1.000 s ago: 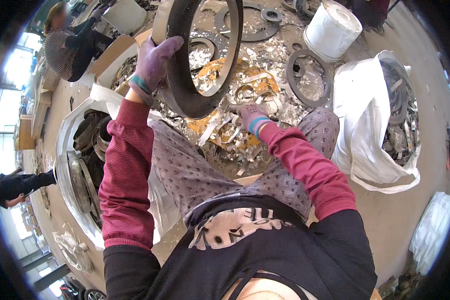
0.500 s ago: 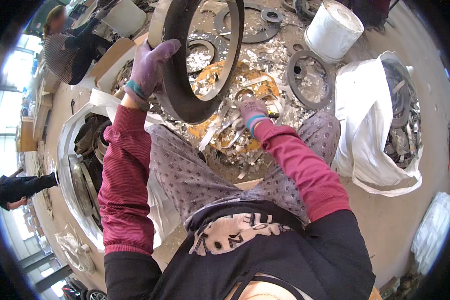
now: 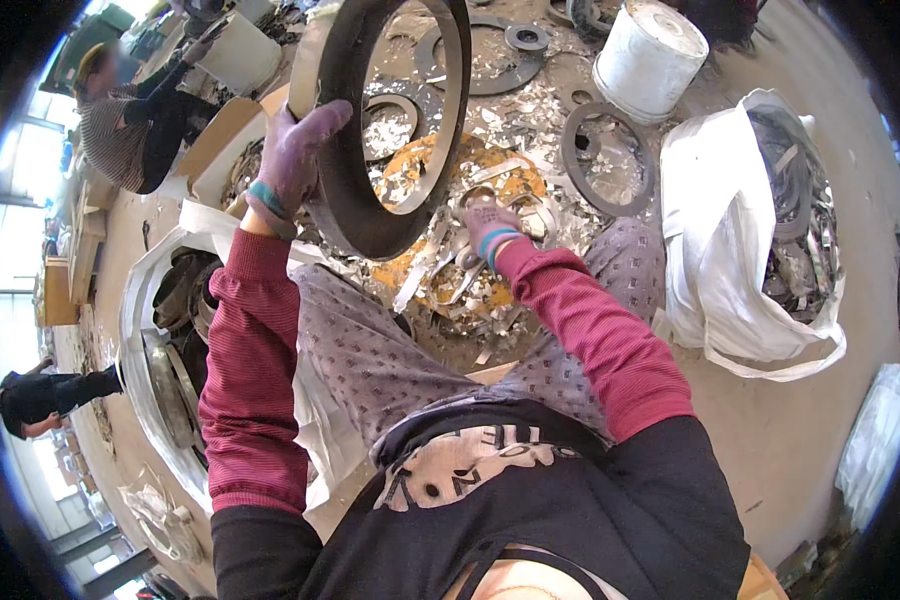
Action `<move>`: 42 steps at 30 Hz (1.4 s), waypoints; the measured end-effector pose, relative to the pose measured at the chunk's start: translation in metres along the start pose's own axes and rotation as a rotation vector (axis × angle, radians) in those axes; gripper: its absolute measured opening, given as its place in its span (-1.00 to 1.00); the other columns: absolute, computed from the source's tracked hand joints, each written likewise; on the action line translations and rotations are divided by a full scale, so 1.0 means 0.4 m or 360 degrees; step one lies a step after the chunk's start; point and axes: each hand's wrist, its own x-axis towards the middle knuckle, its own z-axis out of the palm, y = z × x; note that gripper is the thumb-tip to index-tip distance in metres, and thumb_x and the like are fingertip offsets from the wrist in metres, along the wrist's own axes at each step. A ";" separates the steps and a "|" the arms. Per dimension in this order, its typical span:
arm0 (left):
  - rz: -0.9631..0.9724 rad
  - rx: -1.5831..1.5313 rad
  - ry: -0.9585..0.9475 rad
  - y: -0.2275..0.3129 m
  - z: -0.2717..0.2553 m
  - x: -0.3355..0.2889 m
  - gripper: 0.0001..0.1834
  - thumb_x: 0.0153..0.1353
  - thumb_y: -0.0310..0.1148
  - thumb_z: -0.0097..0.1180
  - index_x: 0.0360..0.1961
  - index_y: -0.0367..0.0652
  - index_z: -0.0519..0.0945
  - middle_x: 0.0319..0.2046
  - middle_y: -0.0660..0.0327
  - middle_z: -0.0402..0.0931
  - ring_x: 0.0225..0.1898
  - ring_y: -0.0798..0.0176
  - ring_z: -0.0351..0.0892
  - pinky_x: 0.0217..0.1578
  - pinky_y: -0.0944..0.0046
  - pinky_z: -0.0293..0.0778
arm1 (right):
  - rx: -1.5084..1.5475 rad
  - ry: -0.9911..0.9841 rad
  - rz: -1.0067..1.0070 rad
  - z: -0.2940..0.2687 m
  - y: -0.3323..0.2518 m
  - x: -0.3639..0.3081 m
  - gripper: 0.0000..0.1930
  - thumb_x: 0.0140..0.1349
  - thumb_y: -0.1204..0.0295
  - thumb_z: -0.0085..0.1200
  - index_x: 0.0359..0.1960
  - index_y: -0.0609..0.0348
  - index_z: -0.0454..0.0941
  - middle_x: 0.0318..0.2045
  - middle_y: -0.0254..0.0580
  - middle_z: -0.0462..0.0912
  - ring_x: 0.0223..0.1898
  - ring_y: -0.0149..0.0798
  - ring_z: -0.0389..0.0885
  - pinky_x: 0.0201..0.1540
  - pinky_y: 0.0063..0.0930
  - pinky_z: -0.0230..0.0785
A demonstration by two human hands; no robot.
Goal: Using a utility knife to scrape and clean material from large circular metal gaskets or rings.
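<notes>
My left hand (image 3: pixel 300 160), in a purple glove, grips the near-left side of a large dark ring (image 3: pixel 395 235). The wide band stands tilted on edge above the scraps, its inside facing right. My gloved right hand (image 3: pixel 490 220) is closed to the right of the ring, low over the littered work spot. A small round, metallic-looking piece shows at its fingertips; what the fingers hold is mostly hidden. Under both hands lies a yellow-orange round surface (image 3: pixel 518 178), strewn with pale strips and shavings.
A white bucket (image 3: pixel 650 60) stands at the far right, near a flat grey ring (image 3: pixel 570 165). White sacks of scrap, one on the right (image 3: pixel 720 220) and one on the left (image 3: pixel 135 330), flank my knees. One person (image 3: pixel 120 120) sits at far left; another (image 3: pixel 55 395) stands farther off.
The view has shifted slightly. My left hand keeps its hold on the large ring, and my right hand has stayed close beside it. A yellow-and-black bit beside my right hand no longer shows.
</notes>
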 end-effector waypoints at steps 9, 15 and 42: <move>0.0071 0.0236 -0.0072 0.009 0.116 -0.084 -0.54 0.03 -0.36 0.21 -0.04 -0.27 0.41 -0.44 0.34 0.43 -0.52 0.49 0.34 -0.50 0.47 0.32 | 0.2779 0.0517 -0.0218 -0.068 0.163 -0.086 -0.61 0.28 0.54 -0.04 0.16 0.22 0.32 -0.16 0.00 0.58 -0.32 -0.31 0.59 -0.44 -0.52 0.56; 0.0392 0.0597 -0.0182 -0.017 0.190 -0.109 -0.03 -0.01 -0.28 0.19 0.38 -0.30 -0.03 -0.15 -0.01 0.54 -0.32 0.26 0.58 -0.28 0.32 0.53 | 0.2996 0.0930 -0.0616 -0.229 0.312 -0.187 -0.58 0.30 0.47 -0.05 0.18 0.31 0.26 -0.26 -0.08 0.58 -0.33 -0.31 0.60 -0.44 -0.53 0.53; 0.1000 -0.0266 0.0967 0.186 -0.505 -0.703 -0.65 0.13 -0.31 0.15 -0.14 -0.35 0.53 -0.26 0.08 0.59 -0.18 0.14 0.61 -0.07 0.21 0.52 | 0.2233 0.0813 -0.0677 -0.107 0.232 -0.425 -0.54 0.30 0.33 0.04 0.20 0.12 0.28 -0.11 -0.30 0.57 -0.31 -0.50 0.52 -0.42 -0.69 0.43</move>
